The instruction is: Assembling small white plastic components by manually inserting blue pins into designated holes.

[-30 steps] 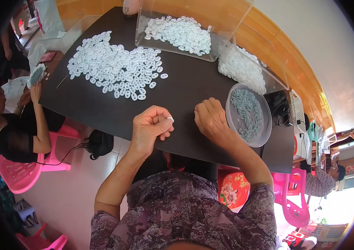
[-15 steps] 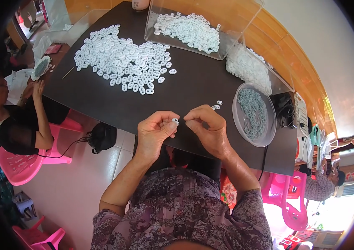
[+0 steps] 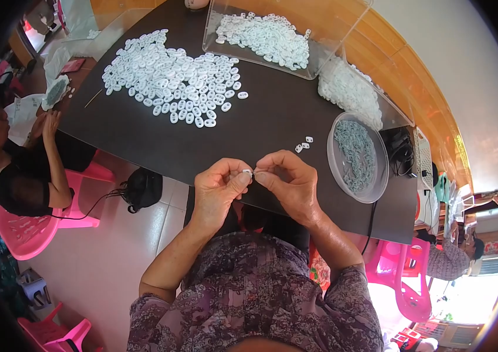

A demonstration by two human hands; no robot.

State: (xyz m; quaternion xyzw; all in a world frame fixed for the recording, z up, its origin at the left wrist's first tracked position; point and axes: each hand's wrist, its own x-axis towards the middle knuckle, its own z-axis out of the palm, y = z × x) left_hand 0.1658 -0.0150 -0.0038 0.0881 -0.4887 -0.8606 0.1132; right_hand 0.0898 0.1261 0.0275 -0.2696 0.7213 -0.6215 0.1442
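Observation:
My left hand (image 3: 216, 186) pinches a small white plastic piece (image 3: 247, 171) between thumb and fingers; only a bit of it shows. Right up against it, the fingertips of my right hand (image 3: 293, 183) are pressed together, and whatever they grip is too small to make out. Both hands are over the table's near edge. Just beyond my right hand lie a few small white two-holed pieces (image 3: 305, 145). To the right stands a round clear bowl (image 3: 380, 188) of small grey-green parts (image 3: 355, 155).
White oval two-holed pieces (image 3: 172, 82) form a wide heap at the far left of the dark table (image 3: 260, 126). Behind are a tilted clear bin (image 3: 319, 58) of white pieces and a bulging clear bag (image 3: 348, 94). At left, a person (image 3: 26, 170) sits on a pink chair (image 3: 26, 234).
My right hand has moved slightly left, so its fingertips now meet the white piece in my left hand. The view has shifted a little.

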